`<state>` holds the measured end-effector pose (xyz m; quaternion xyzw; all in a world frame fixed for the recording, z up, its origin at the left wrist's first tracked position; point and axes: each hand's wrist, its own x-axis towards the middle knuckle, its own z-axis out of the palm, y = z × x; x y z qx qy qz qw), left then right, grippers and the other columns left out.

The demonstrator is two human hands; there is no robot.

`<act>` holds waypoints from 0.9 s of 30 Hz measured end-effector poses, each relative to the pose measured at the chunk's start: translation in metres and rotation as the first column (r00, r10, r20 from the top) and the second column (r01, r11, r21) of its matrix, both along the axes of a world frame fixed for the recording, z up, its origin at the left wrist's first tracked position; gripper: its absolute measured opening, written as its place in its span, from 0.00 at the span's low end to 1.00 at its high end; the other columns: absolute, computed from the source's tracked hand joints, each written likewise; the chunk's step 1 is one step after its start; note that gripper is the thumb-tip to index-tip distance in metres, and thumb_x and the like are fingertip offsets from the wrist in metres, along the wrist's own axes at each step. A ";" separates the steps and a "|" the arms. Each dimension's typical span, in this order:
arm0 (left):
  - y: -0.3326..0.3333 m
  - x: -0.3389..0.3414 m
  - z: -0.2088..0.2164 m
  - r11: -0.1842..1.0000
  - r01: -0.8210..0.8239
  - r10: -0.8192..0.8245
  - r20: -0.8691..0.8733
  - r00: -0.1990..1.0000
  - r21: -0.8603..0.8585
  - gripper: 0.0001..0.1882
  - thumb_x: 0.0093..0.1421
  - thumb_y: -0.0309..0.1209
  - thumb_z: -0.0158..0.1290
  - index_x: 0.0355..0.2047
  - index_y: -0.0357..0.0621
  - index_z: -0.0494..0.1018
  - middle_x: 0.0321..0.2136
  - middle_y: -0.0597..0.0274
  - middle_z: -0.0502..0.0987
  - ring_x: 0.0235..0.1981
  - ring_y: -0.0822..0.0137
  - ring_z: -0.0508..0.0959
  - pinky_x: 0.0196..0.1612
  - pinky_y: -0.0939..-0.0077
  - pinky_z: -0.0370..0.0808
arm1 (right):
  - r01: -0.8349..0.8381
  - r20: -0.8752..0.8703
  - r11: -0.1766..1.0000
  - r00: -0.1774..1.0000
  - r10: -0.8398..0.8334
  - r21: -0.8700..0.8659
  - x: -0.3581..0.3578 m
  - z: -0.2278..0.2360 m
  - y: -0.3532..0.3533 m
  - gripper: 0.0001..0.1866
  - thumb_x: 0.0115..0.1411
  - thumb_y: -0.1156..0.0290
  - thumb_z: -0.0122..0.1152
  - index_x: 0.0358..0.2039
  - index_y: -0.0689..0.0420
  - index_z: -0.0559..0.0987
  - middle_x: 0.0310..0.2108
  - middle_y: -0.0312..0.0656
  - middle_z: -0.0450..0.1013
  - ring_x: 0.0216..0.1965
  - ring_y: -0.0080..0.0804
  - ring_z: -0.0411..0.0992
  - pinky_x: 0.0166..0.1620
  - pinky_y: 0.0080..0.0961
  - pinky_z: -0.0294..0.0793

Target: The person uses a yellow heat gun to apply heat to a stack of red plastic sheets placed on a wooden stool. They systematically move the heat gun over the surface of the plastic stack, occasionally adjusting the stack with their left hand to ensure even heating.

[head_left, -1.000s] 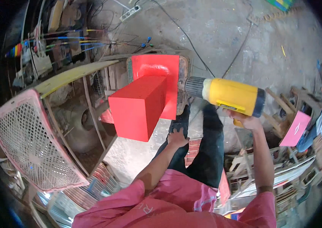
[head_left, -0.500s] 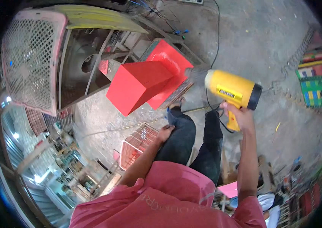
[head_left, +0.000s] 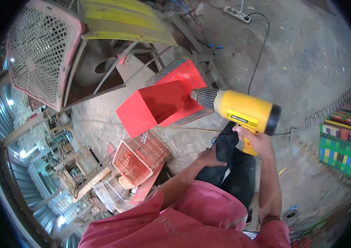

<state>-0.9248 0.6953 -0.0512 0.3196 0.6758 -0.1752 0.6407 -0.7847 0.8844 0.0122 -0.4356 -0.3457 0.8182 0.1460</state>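
Observation:
My right hand (head_left: 258,141) is wrapped round the handle of a yellow heat gun (head_left: 246,109) with a black rear end. Its dark, ribbed nozzle points left at a bright red, box-shaped piece (head_left: 159,101) with a flat red flange (head_left: 194,78). The nozzle tip comes close to the flange; whether they touch, I cannot tell. Beneath the red piece is a dark flat support (head_left: 194,118), partly covered. My left hand (head_left: 212,158) lies on my dark-trousered leg, fingers stretched over it and holding nothing.
At the left stands a metal frame with a white mesh panel (head_left: 39,53) and a yellow curved sheet (head_left: 121,20). A pink plastic basket (head_left: 136,159) is nearby. A power strip (head_left: 236,14) with a black cord lies at the far side. Coloured, stacked pieces (head_left: 343,142) sit at right.
The view has shifted and turned. The heat gun now sits lower relative to the red piece, its nozzle still at the flange. My left hand still rests on my leg.

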 end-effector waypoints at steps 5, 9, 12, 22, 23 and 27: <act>0.065 0.027 -0.020 0.983 0.019 -0.029 -0.056 0.998 -0.182 0.67 0.37 0.60 0.63 0.66 0.37 0.38 0.55 0.38 0.65 0.56 0.48 0.69 0.57 0.60 0.66 | -0.104 -0.362 0.992 0.929 0.071 -0.073 -0.002 -0.011 0.047 0.08 0.57 0.75 0.61 0.37 0.63 0.76 0.29 0.40 0.75 0.23 0.20 0.69 0.26 0.18 0.69; 0.066 0.043 -0.039 0.991 -0.048 0.040 -0.069 0.997 -0.123 0.67 0.38 0.60 0.63 0.66 0.36 0.39 0.54 0.38 0.67 0.56 0.48 0.69 0.56 0.58 0.67 | -0.245 -0.408 0.964 0.895 0.182 -0.108 -0.009 -0.013 0.082 0.10 0.56 0.77 0.60 0.39 0.63 0.75 0.30 0.40 0.76 0.24 0.20 0.69 0.30 0.19 0.72; 0.078 0.061 -0.036 0.994 -0.097 0.089 -0.143 0.986 -0.050 0.67 0.38 0.61 0.62 0.66 0.36 0.39 0.54 0.36 0.65 0.55 0.47 0.69 0.55 0.58 0.68 | -0.267 -0.391 0.961 0.894 0.221 -0.069 -0.021 -0.013 0.105 0.10 0.56 0.75 0.62 0.38 0.62 0.76 0.29 0.38 0.75 0.26 0.20 0.70 0.30 0.18 0.71; 0.142 0.100 -0.055 0.926 -0.340 0.376 -0.463 0.803 0.163 0.49 0.47 0.55 0.57 0.63 0.42 0.52 0.51 0.36 0.66 0.48 0.38 0.72 0.47 0.52 0.73 | -0.644 -0.289 0.647 0.581 0.761 0.409 -0.031 -0.030 0.230 0.09 0.56 0.75 0.63 0.37 0.60 0.79 0.27 0.33 0.74 0.26 0.17 0.70 0.29 0.16 0.70; 0.132 0.096 -0.073 0.922 -0.321 0.386 -0.444 0.809 0.218 0.39 0.48 0.52 0.57 0.57 0.45 0.63 0.51 0.42 0.66 0.49 0.40 0.70 0.47 0.51 0.73 | -0.659 -0.295 0.594 0.517 0.804 0.462 -0.034 -0.037 0.243 0.09 0.55 0.75 0.64 0.38 0.60 0.79 0.27 0.33 0.74 0.27 0.17 0.70 0.29 0.16 0.70; 0.139 0.100 -0.085 0.887 -0.370 0.458 -0.643 0.614 0.278 0.33 0.49 0.51 0.56 0.52 0.48 0.69 0.52 0.47 0.66 0.50 0.43 0.69 0.47 0.51 0.72 | -0.614 -0.210 0.478 0.457 0.864 0.628 -0.063 -0.070 0.280 0.10 0.55 0.74 0.65 0.38 0.60 0.78 0.28 0.34 0.75 0.27 0.18 0.71 0.29 0.17 0.70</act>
